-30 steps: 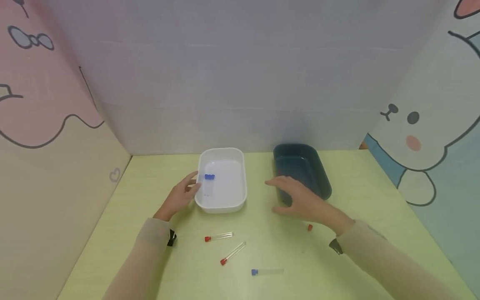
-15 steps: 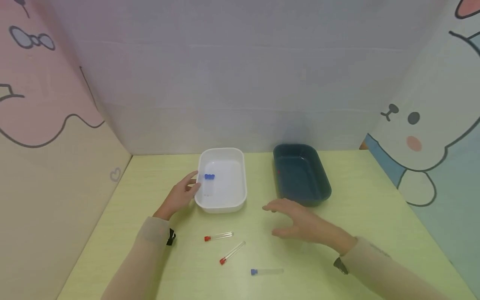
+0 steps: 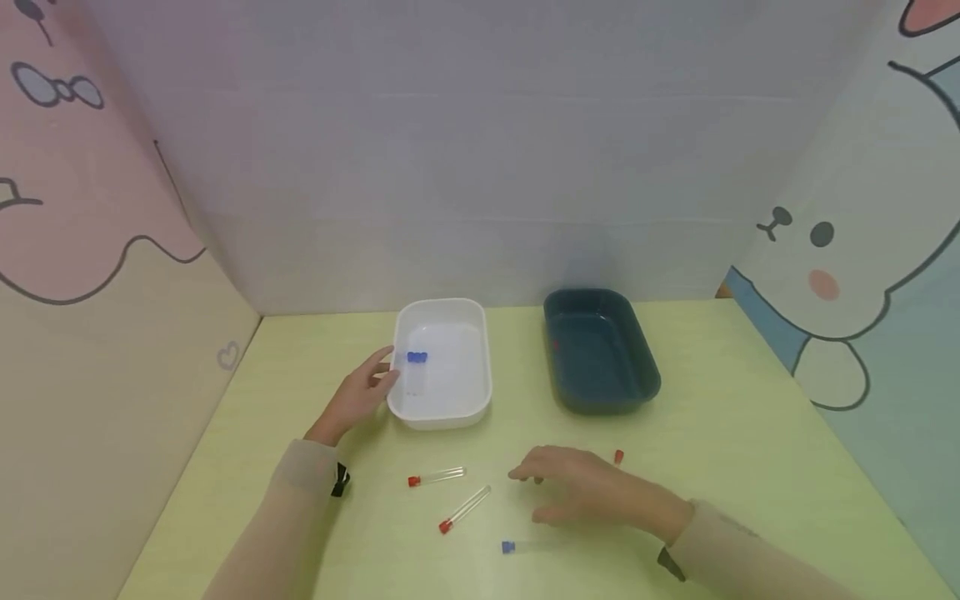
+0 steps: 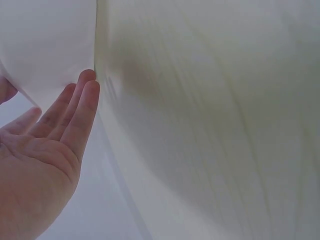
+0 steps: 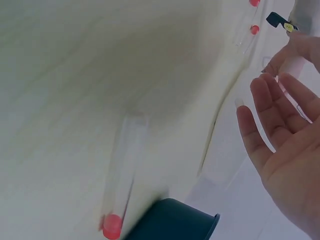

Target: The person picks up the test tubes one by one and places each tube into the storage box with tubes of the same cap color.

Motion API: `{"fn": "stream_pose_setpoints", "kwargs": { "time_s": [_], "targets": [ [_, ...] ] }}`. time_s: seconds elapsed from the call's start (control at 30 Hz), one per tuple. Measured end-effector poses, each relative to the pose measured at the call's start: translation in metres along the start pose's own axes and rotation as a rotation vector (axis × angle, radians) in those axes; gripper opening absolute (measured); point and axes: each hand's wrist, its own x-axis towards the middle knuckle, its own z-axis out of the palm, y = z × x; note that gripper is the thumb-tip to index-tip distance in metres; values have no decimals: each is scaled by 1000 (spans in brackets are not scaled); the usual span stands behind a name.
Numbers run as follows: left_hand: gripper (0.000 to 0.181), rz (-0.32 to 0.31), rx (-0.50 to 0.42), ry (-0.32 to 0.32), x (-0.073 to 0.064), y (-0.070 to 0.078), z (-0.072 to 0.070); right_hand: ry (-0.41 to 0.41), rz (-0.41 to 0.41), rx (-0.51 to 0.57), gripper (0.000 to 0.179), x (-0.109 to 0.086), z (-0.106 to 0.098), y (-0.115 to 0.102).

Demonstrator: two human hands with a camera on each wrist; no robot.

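My left hand (image 3: 358, 396) touches the left side of a white plastic basin (image 3: 476, 408); in the left wrist view its fairly straight fingers (image 4: 82, 117) rest against the outer wall. Inside lie several clear test tubes with blue caps (image 3: 417, 357). My right hand (image 3: 585, 486) hovers over the table, fingers loosely bent, holding nothing. A blue-capped test tube (image 3: 509, 547) lies below its thumb, partly hard to see. Left of it are two red-capped test tubes (image 3: 465, 510). Another red-capped tube (image 5: 120, 175) lies under my right hand, mostly hidden in the head view.
A dark teal basin (image 3: 649, 367) stands at the back right, with a small red spot (image 3: 556, 345) inside near its left wall. The pale yellow-green table (image 3: 757, 450) meets a plain back wall (image 3: 480, 167) and patterned side walls.
My right hand has come back from the dark basin toward the near part of the table, over the red-capped tube. The left hand stays at the white basin.
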Motion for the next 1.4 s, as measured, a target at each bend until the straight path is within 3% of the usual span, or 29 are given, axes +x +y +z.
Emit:
{"fn": "stream_pose_setpoints", "kwargs": {
  "time_s": [0.13, 0.37, 0.7, 0.9, 1.2, 1.4],
  "targets": [
    [61, 5, -2, 4, -1, 1, -1, -71, 6, -50, 43, 2, 10, 1],
    [60, -9, -9, 6, -1, 3, 1, -92, -98, -131, 43, -1, 19, 1],
    [61, -27, 5, 5, 1, 3, 2, -128, -89, -242, 45, 0, 28, -7],
    [61, -31, -2, 3, 1, 3, 2, -142, -66, -246, 40, 0, 32, -10],
    [61, -27, -2, 4, 0, 3, 3, -8, -217, -322, 40, 5, 24, -10],
    [61, -45, -4, 2, 0, 3, 3, 35, -211, -309, 54, 8, 12, -11]
  ]
}}
